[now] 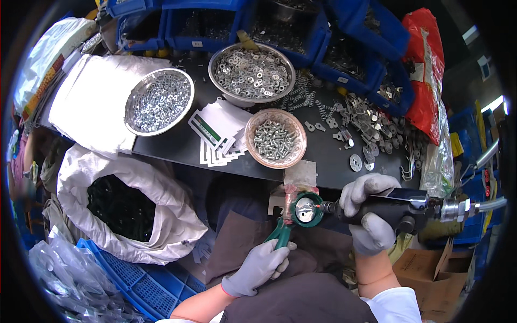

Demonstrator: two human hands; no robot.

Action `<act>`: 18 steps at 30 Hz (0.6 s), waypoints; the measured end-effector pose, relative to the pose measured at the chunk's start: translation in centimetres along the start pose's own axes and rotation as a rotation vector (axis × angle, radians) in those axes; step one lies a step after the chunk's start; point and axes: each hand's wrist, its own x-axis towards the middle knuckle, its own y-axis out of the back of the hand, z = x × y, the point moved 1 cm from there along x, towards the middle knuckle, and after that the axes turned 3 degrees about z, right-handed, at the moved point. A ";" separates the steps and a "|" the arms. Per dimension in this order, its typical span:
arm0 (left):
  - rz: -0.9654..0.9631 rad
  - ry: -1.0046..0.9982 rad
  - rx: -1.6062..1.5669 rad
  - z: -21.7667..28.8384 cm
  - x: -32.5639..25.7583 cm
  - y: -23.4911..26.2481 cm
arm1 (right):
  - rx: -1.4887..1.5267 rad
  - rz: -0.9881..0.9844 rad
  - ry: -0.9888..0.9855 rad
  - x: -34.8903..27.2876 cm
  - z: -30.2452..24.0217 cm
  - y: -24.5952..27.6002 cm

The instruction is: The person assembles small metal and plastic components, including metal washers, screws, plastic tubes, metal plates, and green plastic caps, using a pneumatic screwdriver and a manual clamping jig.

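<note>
My left hand [260,267], in a grey glove, is closed round the handle of a green part with a ring-shaped head [280,232]. A round metal disc [305,209] sits inside that ring, which rests against a small metal fixture [289,200] at the bench's front edge. My right hand [369,214], gloved too, wraps round a black air screwdriver [390,208] held level. Its tip points left and reaches the ring's right side; whether it touches a screw there I cannot make out. A clear air hose [493,204] leaves the tool's right end.
On the dark bench [177,151] stand a bowl of screws [251,132], a steel bowl of washers [212,64] and a steel bowl of nuts [131,127]. Springs [300,96] and loose metal parts [377,121] lie right. Blue bins [207,42] line the back; a white sack [177,215] stands left.
</note>
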 end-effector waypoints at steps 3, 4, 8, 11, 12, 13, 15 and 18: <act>-0.014 0.001 0.016 -0.1 0.2 0.2 | -0.033 -0.011 -0.009 0.5 0.0 -0.7; -0.029 -0.008 0.005 -0.1 0.2 0.2 | -0.035 -0.016 -0.007 0.6 0.0 -0.9; -0.050 -0.027 0.011 -0.2 0.2 0.3 | -0.051 -0.022 0.002 0.6 -0.1 -1.3; -0.047 -0.037 0.020 -0.1 0.0 0.4 | -0.061 -0.032 0.005 0.5 -0.1 -1.3; -0.034 -0.035 0.030 -0.1 0.0 0.4 | -0.063 -0.038 0.005 0.4 -0.1 -1.3; -0.042 -0.038 0.016 -0.1 0.0 0.3 | -0.065 -0.043 0.006 0.4 -0.1 -1.3; -0.042 -0.046 0.005 0.0 0.0 0.2 | -0.070 -0.055 0.009 0.5 0.0 -1.2; -0.024 -0.030 0.013 -0.1 0.1 0.1 | -0.043 -0.079 0.003 0.6 0.1 -1.1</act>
